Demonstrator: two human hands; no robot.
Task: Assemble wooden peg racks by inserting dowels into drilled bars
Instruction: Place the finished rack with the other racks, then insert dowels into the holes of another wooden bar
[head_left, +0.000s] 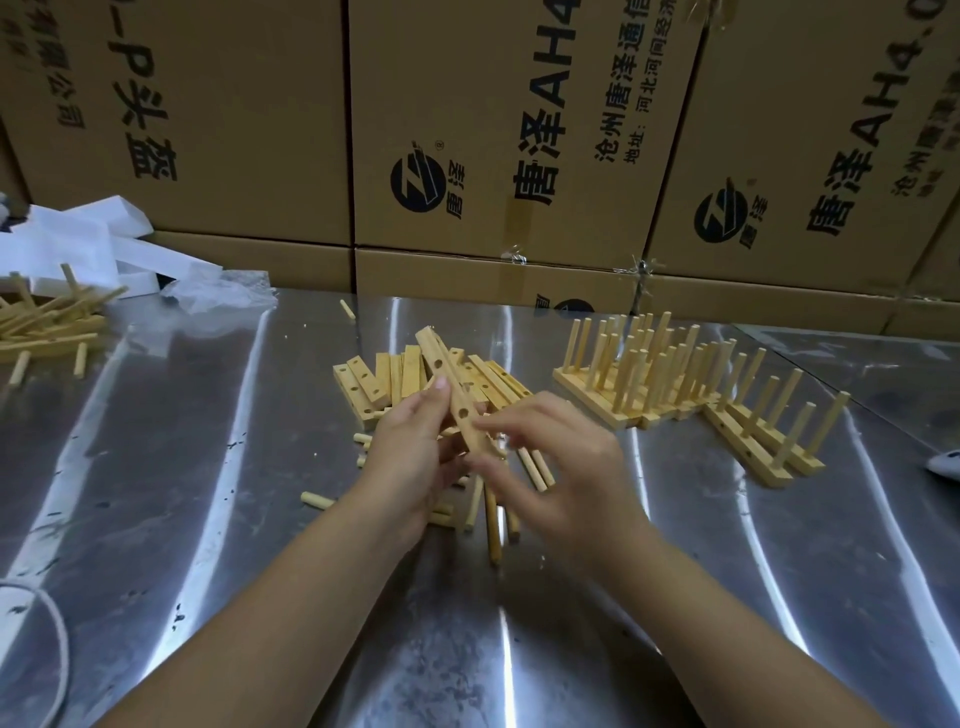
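Insertion step pending. Empty bar (451, 389) gripped in my left hand (410, 457), raised just above the bar pile (374, 382). My right hand (561, 467) blurred, fingers extended; grasp undetermined. Next, in my judgement: align a dowel (318, 500) squarely with a hole.

Forearms are angled in from near side. L hand (410, 457) is curled round bar (441, 364); R hand (566, 467) fingers are stretched leftward, blurred.

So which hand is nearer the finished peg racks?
Right. The right hand sits just left of the finished peg racks; the left hand, gripping the drilled bar, is farther left.
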